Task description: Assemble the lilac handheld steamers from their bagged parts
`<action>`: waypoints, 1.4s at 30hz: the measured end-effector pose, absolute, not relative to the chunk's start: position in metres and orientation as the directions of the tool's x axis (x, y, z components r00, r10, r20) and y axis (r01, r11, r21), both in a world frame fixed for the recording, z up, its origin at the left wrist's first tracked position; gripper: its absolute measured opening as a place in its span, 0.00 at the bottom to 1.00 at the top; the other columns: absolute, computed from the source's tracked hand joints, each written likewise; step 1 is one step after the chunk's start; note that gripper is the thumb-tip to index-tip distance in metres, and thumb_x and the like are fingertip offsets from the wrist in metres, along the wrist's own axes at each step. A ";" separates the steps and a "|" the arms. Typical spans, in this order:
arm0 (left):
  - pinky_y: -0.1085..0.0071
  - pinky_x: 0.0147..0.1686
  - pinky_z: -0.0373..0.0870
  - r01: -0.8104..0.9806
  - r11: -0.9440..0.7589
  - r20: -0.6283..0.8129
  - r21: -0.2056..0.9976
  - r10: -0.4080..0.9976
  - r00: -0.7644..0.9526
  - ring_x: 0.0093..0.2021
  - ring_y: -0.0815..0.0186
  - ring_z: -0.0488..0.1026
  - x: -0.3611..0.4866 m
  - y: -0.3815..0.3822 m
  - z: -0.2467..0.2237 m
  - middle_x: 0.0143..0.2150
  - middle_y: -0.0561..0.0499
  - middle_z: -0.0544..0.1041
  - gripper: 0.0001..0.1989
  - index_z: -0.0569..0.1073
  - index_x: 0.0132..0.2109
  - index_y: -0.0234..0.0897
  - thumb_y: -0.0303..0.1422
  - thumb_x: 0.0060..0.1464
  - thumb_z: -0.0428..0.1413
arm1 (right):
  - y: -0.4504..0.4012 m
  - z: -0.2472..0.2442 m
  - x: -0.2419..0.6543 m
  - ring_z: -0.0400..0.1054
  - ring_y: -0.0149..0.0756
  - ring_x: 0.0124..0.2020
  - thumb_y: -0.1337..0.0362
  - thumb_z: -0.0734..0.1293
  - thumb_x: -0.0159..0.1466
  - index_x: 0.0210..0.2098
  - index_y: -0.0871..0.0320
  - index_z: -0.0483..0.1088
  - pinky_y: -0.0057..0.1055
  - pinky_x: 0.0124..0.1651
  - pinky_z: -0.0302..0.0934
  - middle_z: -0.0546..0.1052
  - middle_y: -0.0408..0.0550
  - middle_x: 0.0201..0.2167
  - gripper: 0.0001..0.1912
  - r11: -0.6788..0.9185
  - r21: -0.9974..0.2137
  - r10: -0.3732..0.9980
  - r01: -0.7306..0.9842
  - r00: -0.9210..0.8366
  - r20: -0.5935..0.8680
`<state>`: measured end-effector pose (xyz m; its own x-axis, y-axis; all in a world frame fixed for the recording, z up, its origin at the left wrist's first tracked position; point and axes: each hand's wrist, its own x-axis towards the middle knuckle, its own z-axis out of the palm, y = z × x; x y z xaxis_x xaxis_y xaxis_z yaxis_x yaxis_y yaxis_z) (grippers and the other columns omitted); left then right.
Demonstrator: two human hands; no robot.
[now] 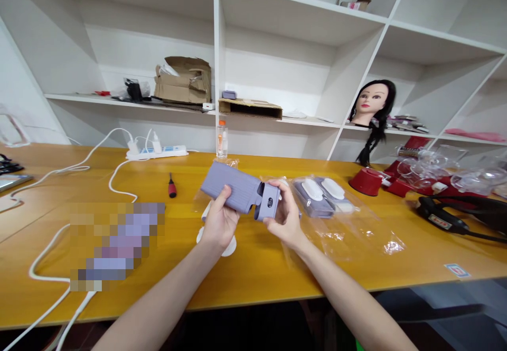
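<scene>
My left hand (219,219) grips a ribbed lavender plastic housing (229,187) from below. My right hand (285,215) holds a lavender end piece (268,202) with a small dark port in its face. The two pieces sit slightly apart, with a dark gap and a short link between them. Under my left hand lies a round white part (228,246), partly hidden by the wrist. To the right of my right hand, a clear plastic bag (356,235) holds lavender pieces with white oval pads (317,198).
The yellow wooden table (253,272) also holds a red-handled screwdriver (171,186), a power strip (156,153) with white cables, a plastic bottle (222,140), red-based clear devices (420,169) and a black corded tool (439,220). A pixelated patch (116,245) hides part of the table. White shelves stand behind.
</scene>
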<state>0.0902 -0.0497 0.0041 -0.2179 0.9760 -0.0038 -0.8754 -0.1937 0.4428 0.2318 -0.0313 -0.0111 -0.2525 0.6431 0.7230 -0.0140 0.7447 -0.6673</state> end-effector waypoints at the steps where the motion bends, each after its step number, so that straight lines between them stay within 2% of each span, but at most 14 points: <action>1: 0.73 0.41 0.72 -0.877 -0.192 -0.005 0.441 0.976 -0.217 0.42 0.68 0.74 0.090 -0.050 0.004 0.46 0.48 0.76 0.13 0.71 0.47 0.36 0.25 0.54 0.53 | -0.032 -0.011 0.231 0.61 0.43 0.48 0.63 0.65 0.48 0.52 0.50 0.54 0.38 0.42 0.64 0.63 0.50 0.48 0.32 0.748 -0.663 0.640 -0.015 -0.249 0.727; 8: 0.73 0.40 0.73 -0.878 -0.185 -0.029 0.442 0.975 -0.220 0.42 0.67 0.74 0.092 -0.051 0.006 0.46 0.47 0.76 0.14 0.71 0.49 0.37 0.26 0.55 0.52 | -0.036 -0.009 0.228 0.58 0.46 0.53 0.68 0.64 0.44 0.51 0.50 0.54 0.40 0.45 0.64 0.58 0.52 0.52 0.35 0.827 -0.545 0.562 0.140 -0.152 0.813; 15: 0.72 0.41 0.73 -0.869 -0.197 -0.023 0.455 0.972 -0.232 0.41 0.68 0.74 0.091 -0.050 0.003 0.47 0.48 0.76 0.15 0.70 0.50 0.38 0.26 0.55 0.53 | -0.035 -0.009 0.231 0.56 0.48 0.55 0.71 0.64 0.42 0.52 0.50 0.55 0.44 0.46 0.64 0.59 0.53 0.52 0.37 0.872 -0.441 0.479 0.212 -0.181 0.859; 21: 0.73 0.40 0.73 -0.861 -0.211 -0.011 0.463 0.970 -0.243 0.42 0.68 0.74 0.090 -0.050 0.002 0.47 0.48 0.76 0.15 0.71 0.49 0.39 0.25 0.54 0.53 | -0.035 -0.010 0.232 0.55 0.48 0.55 0.70 0.64 0.42 0.53 0.50 0.54 0.43 0.45 0.65 0.59 0.53 0.52 0.38 0.856 -0.471 0.510 0.214 -0.200 0.837; 31: 0.71 0.40 0.72 -0.858 -0.222 -0.010 0.463 0.967 -0.255 0.42 0.67 0.74 0.090 -0.048 0.000 0.48 0.49 0.76 0.18 0.69 0.52 0.42 0.25 0.53 0.54 | -0.036 -0.010 0.229 0.60 0.44 0.50 0.70 0.63 0.43 0.52 0.50 0.55 0.38 0.44 0.65 0.59 0.51 0.52 0.36 0.778 -0.613 0.628 0.136 -0.177 0.758; 39: 0.72 0.42 0.71 -0.837 -0.267 0.042 0.478 0.958 -0.282 0.45 0.68 0.73 0.090 -0.048 -0.002 0.50 0.50 0.74 0.21 0.67 0.52 0.46 0.25 0.51 0.56 | -0.034 -0.013 0.229 0.61 0.41 0.48 0.72 0.62 0.44 0.52 0.50 0.54 0.36 0.43 0.65 0.60 0.50 0.50 0.36 0.772 -0.622 0.635 0.130 -0.195 0.747; 42: 0.72 0.44 0.71 -0.833 -0.279 0.033 0.478 0.953 -0.301 0.44 0.69 0.74 0.093 -0.048 -0.003 0.48 0.52 0.75 0.21 0.68 0.51 0.47 0.24 0.50 0.57 | -0.034 -0.012 0.228 0.60 0.43 0.51 0.71 0.63 0.44 0.53 0.50 0.53 0.38 0.44 0.65 0.59 0.51 0.51 0.36 0.797 -0.579 0.603 0.171 -0.216 0.767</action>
<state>0.0928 -0.0484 -0.0034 -0.3005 0.9532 0.0327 -0.8326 -0.2789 0.4785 0.2276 -0.0340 -0.0122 -0.2165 0.6034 0.7675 0.1709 0.7974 -0.5788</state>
